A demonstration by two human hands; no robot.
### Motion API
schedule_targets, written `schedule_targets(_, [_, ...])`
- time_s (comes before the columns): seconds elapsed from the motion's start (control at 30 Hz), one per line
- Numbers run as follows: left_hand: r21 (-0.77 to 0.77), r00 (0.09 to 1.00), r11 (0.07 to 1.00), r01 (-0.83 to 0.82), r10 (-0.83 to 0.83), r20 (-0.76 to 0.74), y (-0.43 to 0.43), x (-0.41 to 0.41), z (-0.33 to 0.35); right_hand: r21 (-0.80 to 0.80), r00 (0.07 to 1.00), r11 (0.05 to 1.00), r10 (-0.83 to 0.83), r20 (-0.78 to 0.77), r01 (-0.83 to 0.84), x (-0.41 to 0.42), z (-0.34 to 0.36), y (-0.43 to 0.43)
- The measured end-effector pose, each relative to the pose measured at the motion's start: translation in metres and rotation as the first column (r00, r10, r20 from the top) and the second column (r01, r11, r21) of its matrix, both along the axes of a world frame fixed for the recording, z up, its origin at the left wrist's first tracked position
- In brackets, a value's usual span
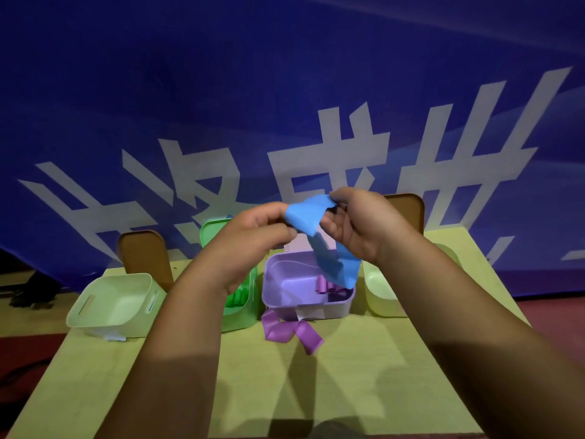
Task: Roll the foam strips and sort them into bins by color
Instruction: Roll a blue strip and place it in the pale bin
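Over table (pixel 364 375), left hand (pixel 253 236) and right hand (pixel 364 223) fingers (pixel 343 196) pinched on blue strip (pixel 305 217), tail seemingly blurred.

Four bins: one pale bin (pixel 104 308) at the left, one green bin (pixel 239 321), one purple bin (pixel 285 293), one yellow-green bin (pixel 380 296) at the right; two brown lids at the far side, the left brown lid (pixel 144 255) and the right brown lid (pixel 408 213); one green lid (pixel 215 229); one blue strip (pixel 308 217), pinched by two hands, the left hand (pixel 253 229) and the right hand (pixel 364 223); loose purple strips (pixel 285 331) near, too tangled to count; purple rolls (pixel 326 285), at least two.
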State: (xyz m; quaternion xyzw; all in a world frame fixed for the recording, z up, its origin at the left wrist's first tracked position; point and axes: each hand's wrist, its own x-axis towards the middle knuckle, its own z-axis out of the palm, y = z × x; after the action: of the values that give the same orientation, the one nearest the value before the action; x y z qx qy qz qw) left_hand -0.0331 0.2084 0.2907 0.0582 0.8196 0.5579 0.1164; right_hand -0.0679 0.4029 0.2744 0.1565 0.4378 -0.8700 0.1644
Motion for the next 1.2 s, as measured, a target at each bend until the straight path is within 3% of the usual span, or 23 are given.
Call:
schedule_targets(0.07, [0.07,0.999,0.997,-0.017,0.019,-0.035,0.003,0.002,0.0,-0.01,1.0,1.0,0.015,0.027,-0.014,0.0,-0.004,0.003])
schedule_targets(0.27, [0.088,0.992,0.991,-0.103,0.109,-0.07,0.015,0.006,0.002,-0.057,0.992,0.993,0.102,0.068,-0.099,0.002,-0.013,0.01])
schedule_targets(0.4, [0.023,0.957,0.964,-0.266,0.267,-0.112,0.023,0.003,0.001,-0.06,0.987,0.99,0.133,0.093,-0.128,0.005,-0.016,0.014])
schedule_targets(0.5, [-0.03,0.952,0.967,-0.253,0.244,-0.184,0.024,0.006,0.005,-0.003,0.981,0.986,0.164,0.107,-0.165,0.009,-0.017,0.015])
schedule_targets(0.57, [-0.041,0.943,0.97,-0.241,0.224,-0.247,0.024,0.009,0.007,0.073,0.973,0.975,0.201,0.112,-0.21,0.013,-0.017,0.017])
schedule_targets(0.73, [-0.079,0.922,0.961,-0.264,0.227,-0.314,0.024,0.013,0.005,0.493,0.981,0.852,0.194,0.018,-0.178,0.021,-0.009,0.02])
schedule_targets(0.93, [-0.161,0.889,0.938,-0.308,0.224,-0.399,0.022,0.015,0.009,0.682,0.93,0.731,0.251,-0.268,-0.001,0.026,0.003,0.013])
schedule_targets(1.2, [-0.131,0.896,0.946,-0.295,0.227,-0.383,0.015,0.012,0.018,0.77,0.829,0.638,0.439,-0.345,-0.018,0.035,0.014,0.007])
